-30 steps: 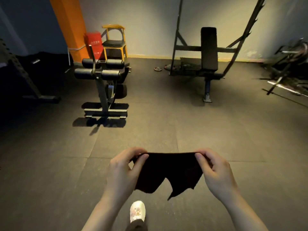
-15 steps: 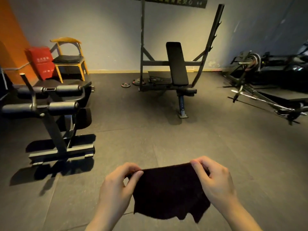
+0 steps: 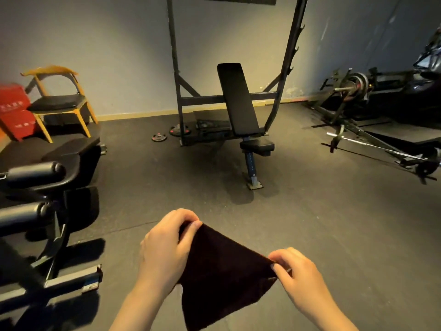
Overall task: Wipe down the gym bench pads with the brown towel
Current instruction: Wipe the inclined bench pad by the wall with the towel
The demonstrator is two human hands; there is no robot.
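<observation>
Two hands [image 3: 167, 249] [image 3: 300, 275], one brown towel [image 3: 222, 275], one incline bench [image 3: 238, 101], one chair [image 3: 57, 99], two weight plates [image 3: 159, 138] [image 3: 179, 131], two roller pads [image 3: 35, 174] [image 3: 23, 213].

We list: a yellow chair [image 3: 59, 101] with black seat beside red boxes [image 3: 14, 111] at far left; two weight plates [image 3: 159, 137] on the floor; a barbell [image 3: 372, 145] lying at right.

A gym room, dim. Landmark: incline bench [image 3: 238, 101] inside a steel rack [image 3: 177, 75] against the pale back wall. Dark rubber tile floor [image 3: 310, 223] throughout. Small weight plates [image 3: 159, 137] lie on the floor just left of the bench. Padded roller machine [image 3: 35, 187] well left and nearer. Right of the bench, a plate-loaded machine [image 3: 358, 84], probably a leg press, in shadow.
</observation>
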